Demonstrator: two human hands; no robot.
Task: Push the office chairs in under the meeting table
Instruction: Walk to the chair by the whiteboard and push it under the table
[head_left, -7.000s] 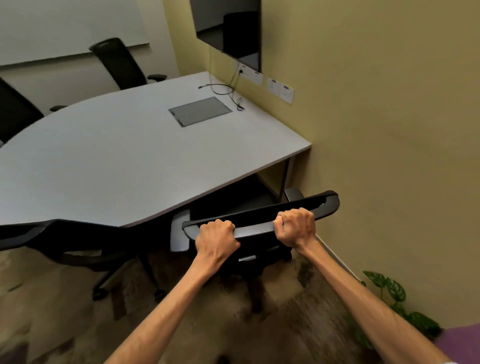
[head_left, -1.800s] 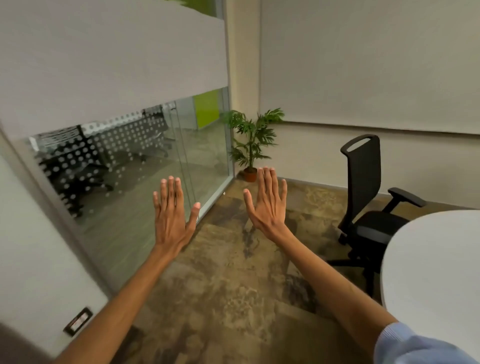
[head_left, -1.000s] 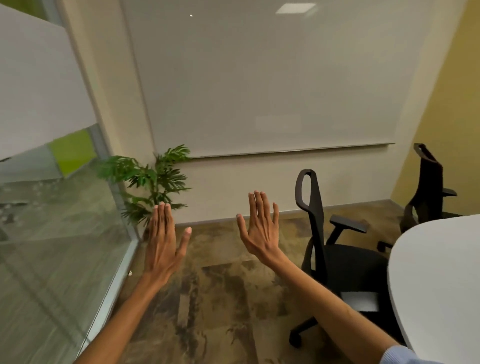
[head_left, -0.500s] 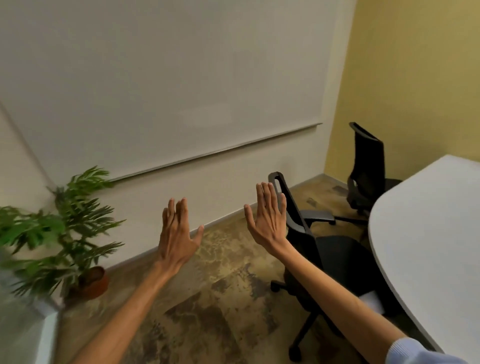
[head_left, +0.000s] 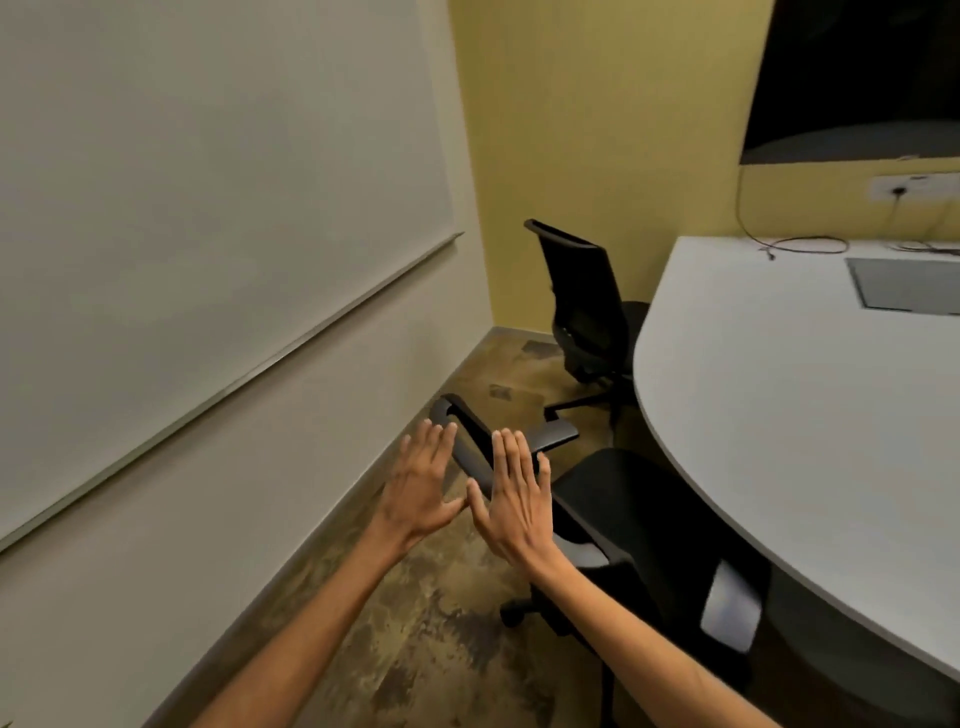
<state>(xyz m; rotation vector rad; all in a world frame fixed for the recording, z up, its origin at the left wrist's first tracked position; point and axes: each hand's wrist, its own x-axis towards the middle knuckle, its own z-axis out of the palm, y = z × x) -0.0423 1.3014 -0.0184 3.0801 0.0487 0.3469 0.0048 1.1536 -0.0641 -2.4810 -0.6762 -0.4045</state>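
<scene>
A black office chair (head_left: 623, 499) stands beside the curved edge of the white meeting table (head_left: 779, 415), its seat outside the tabletop and its backrest top toward me. My left hand (head_left: 421, 488) and my right hand (head_left: 511, 499) are raised flat, fingers apart, just in front of that backrest, holding nothing. I cannot tell whether they touch it. A second black chair (head_left: 587, 296) stands farther off in the corner, also beside the table edge.
A whiteboard wall (head_left: 208, 208) runs close along the left, leaving a narrow strip of patterned carpet (head_left: 415, 649). A dark screen (head_left: 857, 78) hangs on the yellow wall. A cable (head_left: 800, 244) and a grey hatch (head_left: 904, 286) lie on the table.
My view has swung right from the glass wall and plant to the table. My open hands have dropped lower and come closer together, right up to the near chair's backrest.
</scene>
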